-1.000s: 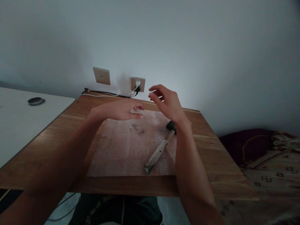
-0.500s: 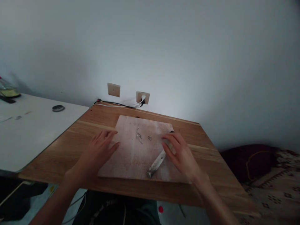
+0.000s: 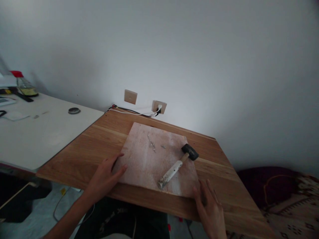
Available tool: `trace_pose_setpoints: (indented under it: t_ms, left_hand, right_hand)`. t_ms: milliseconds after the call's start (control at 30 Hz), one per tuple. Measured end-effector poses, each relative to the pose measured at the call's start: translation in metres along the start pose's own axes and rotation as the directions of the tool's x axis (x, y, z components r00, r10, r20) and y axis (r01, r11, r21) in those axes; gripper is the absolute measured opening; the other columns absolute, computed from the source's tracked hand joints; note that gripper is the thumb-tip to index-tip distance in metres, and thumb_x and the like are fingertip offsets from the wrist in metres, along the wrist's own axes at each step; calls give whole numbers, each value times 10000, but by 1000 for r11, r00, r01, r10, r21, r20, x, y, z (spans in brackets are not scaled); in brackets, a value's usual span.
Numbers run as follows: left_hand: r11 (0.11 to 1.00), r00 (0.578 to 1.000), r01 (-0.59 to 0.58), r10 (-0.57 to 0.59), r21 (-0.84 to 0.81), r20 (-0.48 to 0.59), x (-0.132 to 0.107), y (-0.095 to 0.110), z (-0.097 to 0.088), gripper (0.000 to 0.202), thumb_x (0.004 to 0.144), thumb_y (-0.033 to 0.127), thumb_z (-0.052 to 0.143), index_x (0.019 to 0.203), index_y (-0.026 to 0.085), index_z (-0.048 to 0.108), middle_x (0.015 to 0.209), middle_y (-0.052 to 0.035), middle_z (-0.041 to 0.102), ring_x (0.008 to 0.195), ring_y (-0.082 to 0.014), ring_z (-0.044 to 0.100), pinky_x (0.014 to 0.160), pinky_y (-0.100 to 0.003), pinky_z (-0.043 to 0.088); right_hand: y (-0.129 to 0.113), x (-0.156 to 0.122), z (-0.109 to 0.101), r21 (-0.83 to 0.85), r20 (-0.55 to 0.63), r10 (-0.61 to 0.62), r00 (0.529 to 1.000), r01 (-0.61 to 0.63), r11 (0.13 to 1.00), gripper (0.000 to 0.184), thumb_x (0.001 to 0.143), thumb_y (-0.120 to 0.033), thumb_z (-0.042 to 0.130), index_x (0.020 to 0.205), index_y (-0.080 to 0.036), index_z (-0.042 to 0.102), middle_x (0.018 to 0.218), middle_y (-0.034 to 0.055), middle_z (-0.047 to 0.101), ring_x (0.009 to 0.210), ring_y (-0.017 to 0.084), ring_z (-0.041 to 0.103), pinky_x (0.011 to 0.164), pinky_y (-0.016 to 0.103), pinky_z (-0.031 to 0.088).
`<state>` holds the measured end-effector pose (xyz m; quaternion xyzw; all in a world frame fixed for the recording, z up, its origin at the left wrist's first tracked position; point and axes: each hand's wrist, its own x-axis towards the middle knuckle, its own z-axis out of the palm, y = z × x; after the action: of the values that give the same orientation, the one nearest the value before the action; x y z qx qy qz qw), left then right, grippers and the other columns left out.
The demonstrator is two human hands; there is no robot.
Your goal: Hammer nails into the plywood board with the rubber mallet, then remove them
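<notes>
In head view, we are resting our left hand and right hand by the edges of a flat, blotchy pink board, fingers and thumbs spreading apart, board lying on the brown table, hammer resting on top

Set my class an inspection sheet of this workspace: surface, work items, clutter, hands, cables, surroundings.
Surface: wooden table, with a board lying on it.
Work items: hammer on the board, its head crossing the right edge; loose metal bits farther back on the board.
Clutter: red-capped bottle, round dark object and other small items on the white table at left.
Hands: left hand at the board's left edge, right hand by its front right corner; both open.
Cables: white and black cables run from the socket along the table's back; another lies below.
Surroundings: pale wall behind; patterned cloth at right.
</notes>
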<state>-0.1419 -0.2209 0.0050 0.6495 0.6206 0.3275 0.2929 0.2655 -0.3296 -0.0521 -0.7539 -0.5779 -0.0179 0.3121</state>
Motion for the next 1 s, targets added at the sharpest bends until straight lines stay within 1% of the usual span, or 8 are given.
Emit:
trace_pose_setpoints:
  t_ms: [100,167,333,467,600,800,933,1000]
  left_hand:
    - [998,991,66,-66,-8,-117,8,-7,-6,605,809,597,552,1239,193,689,1295,-133,743,1225,-352,688,1103,-502,525]
    - [995,981,103,-104,-14,-165,15,-16,-18,584,801,604,553,1197,197,692,1271,-135,751,1203,-355,698,1085,-493,534]
    - [976,962,219,-215,4,-171,35,-34,-70,437,847,558,594,1111,225,693,1170,-93,790,1095,-327,736,982,-440,571]
    - [930,911,348,-306,120,-277,49,-39,-114,378,845,543,616,1056,242,706,1059,-27,804,970,-292,755,852,-361,569]
    - [872,878,430,-343,233,-334,54,-45,-142,375,858,559,584,1023,244,701,1007,-10,806,994,-283,736,803,-313,532]
    - [805,867,481,-377,347,-327,48,-61,-156,374,912,529,503,1063,228,666,1066,-17,801,1020,-264,722,807,-288,514]
    - [789,885,452,-334,417,-325,42,-67,-154,447,950,522,443,1174,199,655,1214,-82,766,1067,-294,716,888,-335,519]
    - [768,896,435,-319,471,-309,40,-65,-149,509,966,536,421,1248,172,638,1220,-129,757,1089,-326,700,907,-371,515]
  right_hand:
    - [-18,-3,5,20,14,-91,996,91,996,632,1005,-624,484,1386,-154,668,1540,209,573,1457,418,508,1170,660,433]
    - [-32,-9,12,29,11,-140,990,140,990,603,1018,-591,492,1403,-157,657,1541,203,574,1458,413,509,1151,662,457]
    - [-81,-20,30,71,32,-274,961,271,960,496,1029,-480,545,1434,-210,644,1567,177,554,1447,420,521,1097,685,498]
    - [-124,-21,42,144,59,-335,940,324,935,448,1021,-434,569,1401,-219,671,1519,174,603,1380,412,594,1051,655,552]
    - [-157,-22,54,193,110,-357,928,332,923,436,1004,-416,589,1388,-234,685,1518,164,606,1378,416,595,1034,640,573]
    - [-176,-19,59,258,206,-410,888,355,899,468,995,-390,619,1435,-234,646,1558,152,569,1423,383,559,1095,607,543]
    - [-178,-11,55,238,205,-414,887,366,900,453,1020,-383,579,1437,-215,637,1516,161,610,1434,387,546,1108,629,525]
    - [-181,-10,52,271,222,-471,854,410,871,456,1030,-344,564,1467,-220,607,1503,135,628,1471,364,508,1143,626,497]
